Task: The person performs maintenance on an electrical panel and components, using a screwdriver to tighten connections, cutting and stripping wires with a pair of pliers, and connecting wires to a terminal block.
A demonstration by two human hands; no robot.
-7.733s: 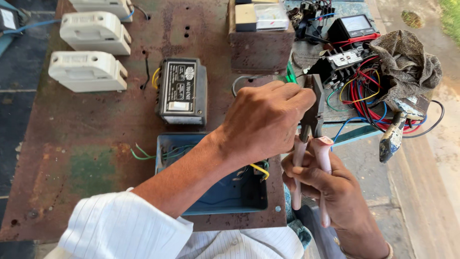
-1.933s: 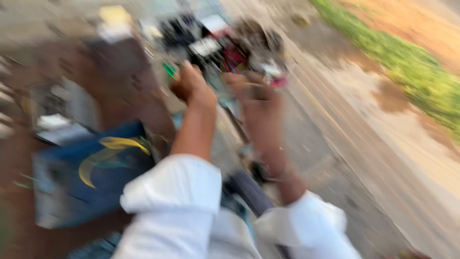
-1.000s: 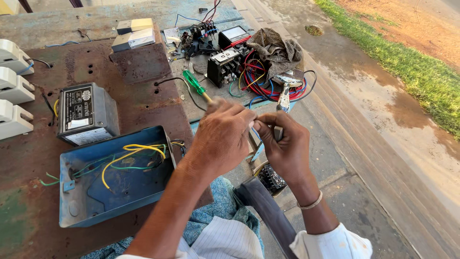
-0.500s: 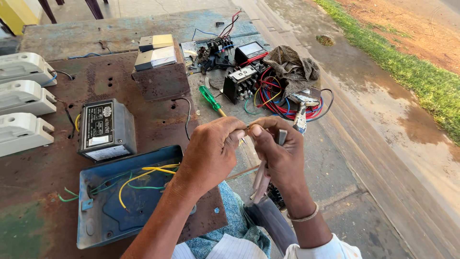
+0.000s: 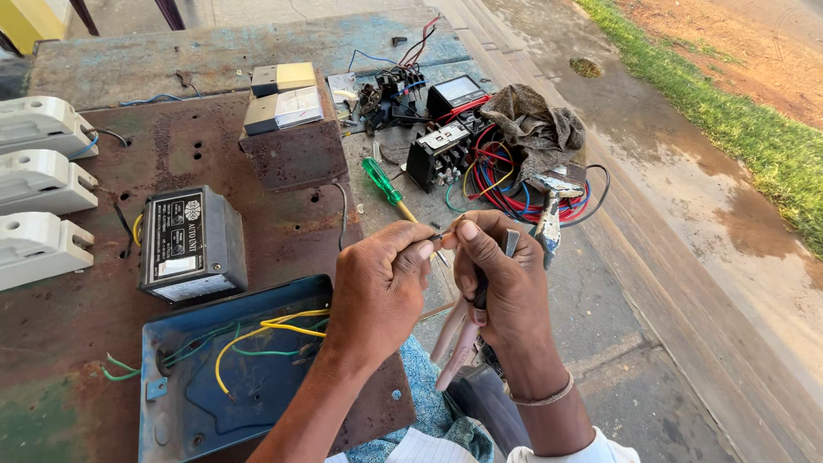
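My left hand (image 5: 377,291) pinches the end of a thin wire (image 5: 435,236) between thumb and fingers. My right hand (image 5: 506,287) meets it at the fingertips and also holds pliers (image 5: 459,339) with pale pink handles that hang down below the palm. Both hands hover over the right edge of a rusty metal panel (image 5: 197,163). An open blue metal box (image 5: 231,369) with yellow and green wires lies just left of my left forearm.
A grey boxed unit (image 5: 190,244) stands on the panel. Three white fuse holders (image 5: 39,197) line the left edge. A green-handled screwdriver (image 5: 381,184), a black contactor (image 5: 439,154), a meter (image 5: 459,90), tangled coloured wires (image 5: 514,193) and a rag (image 5: 536,124) lie beyond the hands.
The view has steadied and shifted slightly. My hands stay together at the wire, with the pliers still hanging in my right hand; earlier they gripped the pliers over the blue box.
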